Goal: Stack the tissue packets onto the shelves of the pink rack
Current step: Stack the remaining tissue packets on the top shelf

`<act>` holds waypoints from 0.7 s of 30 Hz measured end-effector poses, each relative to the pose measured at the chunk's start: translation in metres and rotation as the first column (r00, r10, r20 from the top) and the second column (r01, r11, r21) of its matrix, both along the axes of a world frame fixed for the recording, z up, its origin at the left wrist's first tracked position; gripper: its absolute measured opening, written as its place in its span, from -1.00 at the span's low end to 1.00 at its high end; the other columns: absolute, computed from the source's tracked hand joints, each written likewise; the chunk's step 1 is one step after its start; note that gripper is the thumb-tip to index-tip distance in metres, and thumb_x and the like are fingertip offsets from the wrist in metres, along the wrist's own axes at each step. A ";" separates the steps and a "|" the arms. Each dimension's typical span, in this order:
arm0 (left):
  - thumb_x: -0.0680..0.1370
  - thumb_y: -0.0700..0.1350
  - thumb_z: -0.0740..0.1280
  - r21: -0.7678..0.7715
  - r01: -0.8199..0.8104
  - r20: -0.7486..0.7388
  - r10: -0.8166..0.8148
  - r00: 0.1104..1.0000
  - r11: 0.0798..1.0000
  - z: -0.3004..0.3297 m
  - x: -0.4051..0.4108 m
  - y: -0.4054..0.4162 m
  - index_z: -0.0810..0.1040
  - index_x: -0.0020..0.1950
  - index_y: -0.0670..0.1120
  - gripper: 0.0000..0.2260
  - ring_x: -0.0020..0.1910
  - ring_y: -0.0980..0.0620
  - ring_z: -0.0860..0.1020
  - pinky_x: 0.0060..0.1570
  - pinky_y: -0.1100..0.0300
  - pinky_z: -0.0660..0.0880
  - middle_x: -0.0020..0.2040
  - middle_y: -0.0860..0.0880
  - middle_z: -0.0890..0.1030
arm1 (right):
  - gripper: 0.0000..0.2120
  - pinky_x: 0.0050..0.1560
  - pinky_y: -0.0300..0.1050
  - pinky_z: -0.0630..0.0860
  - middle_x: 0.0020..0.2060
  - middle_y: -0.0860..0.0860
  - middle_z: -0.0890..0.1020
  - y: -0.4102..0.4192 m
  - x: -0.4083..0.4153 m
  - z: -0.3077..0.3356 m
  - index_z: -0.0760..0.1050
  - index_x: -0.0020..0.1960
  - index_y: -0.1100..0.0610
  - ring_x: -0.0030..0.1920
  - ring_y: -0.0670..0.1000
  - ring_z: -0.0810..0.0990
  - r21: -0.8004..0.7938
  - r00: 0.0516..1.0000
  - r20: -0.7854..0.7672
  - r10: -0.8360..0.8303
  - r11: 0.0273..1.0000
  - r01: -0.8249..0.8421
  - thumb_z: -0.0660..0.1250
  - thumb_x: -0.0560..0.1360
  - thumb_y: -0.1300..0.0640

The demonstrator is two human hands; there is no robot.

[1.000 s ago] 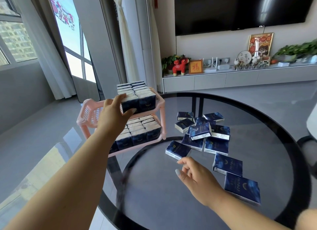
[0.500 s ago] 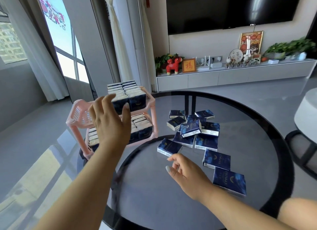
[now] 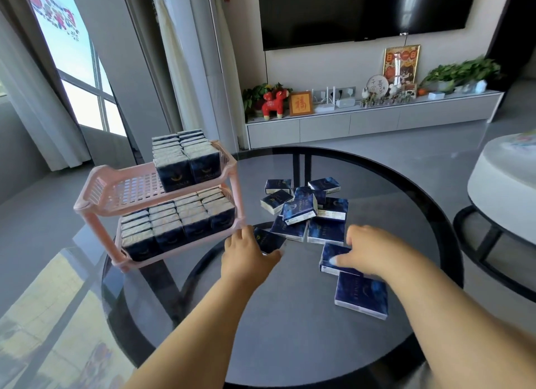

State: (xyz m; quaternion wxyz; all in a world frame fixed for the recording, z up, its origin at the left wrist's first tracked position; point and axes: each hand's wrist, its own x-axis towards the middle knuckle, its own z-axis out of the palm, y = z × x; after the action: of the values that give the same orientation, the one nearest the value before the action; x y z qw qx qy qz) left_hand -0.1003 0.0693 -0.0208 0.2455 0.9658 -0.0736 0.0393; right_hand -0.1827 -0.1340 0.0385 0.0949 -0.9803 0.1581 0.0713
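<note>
The left hand (image 3: 246, 255) is curled over the near-left tissue packet (image 3: 268, 240) lying flat on the glass table (image 3: 290, 330), fingers wrapped over its near edge and thumb at its far side, so it grips that packet where it lies beside the foot of the pink rack (image 3: 95, 203). The right hand (image 3: 365, 251) reaches across a second flat packet (image 3: 330, 258); its fingertips rest on the dark wrapper, but motion blur hides the thumb, so I cannot tell whether it has pinched the packet or only touches it. Just beyond the hands lies the loose heap (image 3: 304, 211) of remaining packets, some overlapping, with one more packet (image 3: 362, 297) flat near the right forearm; roughly a dozen look left to shelve. On the rack, the lower shelf (image 3: 179, 229) appears full, packed with upright packets in tidy rows. The upper shelf (image 3: 185, 159) holds two rows at its right end only, and its slatted left half is bare, so the work seems well past halfway, with the top tier still to fill. As for writing, the packets carry a gold crescent mark and pale lettering too soft to read with confidence. Across the room, a small gold frame (image 3: 301, 103) shows a single red Chinese character.
</note>
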 end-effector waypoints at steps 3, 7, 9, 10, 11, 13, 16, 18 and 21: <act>0.40 0.35 0.33 0.034 -0.030 0.016 0.029 0.999 0.999 -0.005 0.003 -0.002 0.40 0.23 -0.02 -0.42 0.24 -0.13 0.39 0.18 0.01 0.42 0.21 -0.04 0.53 | -0.45 -0.09 -0.07 0.46 0.04 -0.01 0.50 0.009 0.002 -0.009 0.38 0.09 0.06 0.02 0.07 0.49 0.012 0.999 -0.008 0.034 0.999 -0.034 0.42 0.28 -0.26; 0.37 0.41 0.28 -0.146 -0.147 0.020 0.151 0.988 0.978 0.005 -0.008 0.006 0.44 0.06 0.07 -0.52 0.13 -0.08 0.40 0.08 0.03 0.43 0.01 0.06 0.59 | -0.47 0.00 -0.01 0.51 0.04 -0.01 0.52 0.018 0.005 -0.018 0.35 0.06 0.05 0.03 0.07 0.52 -0.035 0.996 0.060 0.069 0.997 -0.067 0.51 0.25 -0.12; 0.42 0.32 0.33 -0.487 -0.165 -0.097 0.135 0.986 0.858 0.016 -0.017 0.016 0.44 0.01 0.09 -0.64 -0.02 -0.02 0.49 -0.02 0.05 0.46 -0.05 0.04 0.58 | -0.49 -0.03 -0.03 0.50 0.04 0.00 0.53 0.021 0.006 -0.021 0.34 0.07 0.05 0.04 0.08 0.51 -0.054 0.992 0.087 0.092 0.995 -0.087 0.51 0.26 -0.07; 0.48 0.19 0.36 -0.675 -0.179 -0.184 0.071 0.980 0.716 0.021 -0.023 0.021 0.47 0.07 0.03 -0.69 -0.15 0.03 0.51 -0.13 0.10 0.46 -0.08 0.01 0.57 | -0.50 -0.07 -0.05 0.48 0.03 -0.01 0.54 0.024 0.007 -0.023 0.34 0.07 0.05 0.05 0.08 0.50 -0.070 0.989 0.107 0.101 0.993 -0.094 0.50 0.27 -0.05; 0.54 0.05 0.36 -0.823 -0.206 -0.261 -0.031 0.965 0.529 0.025 -0.029 0.026 0.48 0.16 -0.07 -0.72 -0.28 0.07 0.48 -0.23 0.16 0.45 -0.13 -0.02 0.55 | -0.52 -0.12 -0.08 0.45 0.02 -0.01 0.55 0.026 0.008 -0.023 0.33 0.08 0.04 0.05 0.08 0.49 -0.091 0.986 0.125 0.109 0.991 -0.098 0.48 0.29 -0.05; 0.57 -0.13 0.31 -0.942 -0.293 -0.327 -0.259 0.909 0.162 0.031 -0.041 0.037 0.48 0.17 -0.20 -0.77 -0.42 0.09 0.46 -0.35 0.22 0.50 -0.29 -0.05 0.49 | -0.58 -0.18 -0.10 0.36 0.00 -0.02 0.56 0.032 0.008 -0.024 0.30 0.06 0.03 0.05 0.07 0.47 -0.135 0.980 0.160 0.121 0.986 -0.100 0.42 0.33 -0.04; 0.45 -0.18 0.42 -0.910 -0.376 -0.249 -0.499 0.830 -0.172 0.031 -0.053 0.050 0.55 -0.07 -0.18 -0.88 -0.36 0.03 0.56 -0.21 0.17 0.62 -0.30 -0.11 0.53 | -0.64 -0.22 -0.11 0.33 -0.06 -0.04 0.57 0.038 0.005 -0.020 0.28 -0.01 0.02 0.03 0.06 0.48 -0.121 0.959 0.264 0.101 0.990 -0.071 0.35 0.35 -0.10; 0.23 -0.18 0.59 -0.915 -0.327 -0.146 -0.564 0.812 -0.234 0.028 -0.056 0.055 0.63 -0.15 -0.15 -0.74 -0.26 -0.02 0.61 -0.09 0.10 0.63 -0.20 -0.14 0.60 | -0.63 -0.26 -0.12 0.34 -0.14 -0.07 0.58 0.044 0.003 -0.013 0.33 -0.04 0.01 -0.06 0.04 0.52 0.121 0.931 0.364 -0.026 0.993 -0.020 0.34 0.32 -0.18; 0.16 -0.26 0.60 -0.942 -0.256 -0.069 -0.619 0.782 -0.218 0.023 -0.058 0.056 0.60 0.22 -0.16 -0.38 -0.05 -0.10 0.59 0.13 0.04 0.56 0.06 -0.17 0.60 | -0.69 -0.28 -0.14 0.38 -0.14 -0.01 0.62 0.055 0.002 -0.002 0.45 -0.07 -0.01 -0.20 0.00 0.58 0.816 0.912 0.301 -0.278 0.569 -0.096 0.41 0.32 -0.16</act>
State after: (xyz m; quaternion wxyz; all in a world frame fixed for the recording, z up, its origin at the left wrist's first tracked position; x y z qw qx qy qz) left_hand -0.1578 0.1254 0.0021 0.9009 0.3487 -0.0986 -0.2390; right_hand -0.1812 -0.0788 0.0362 0.5696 -0.8077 0.1357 -0.0694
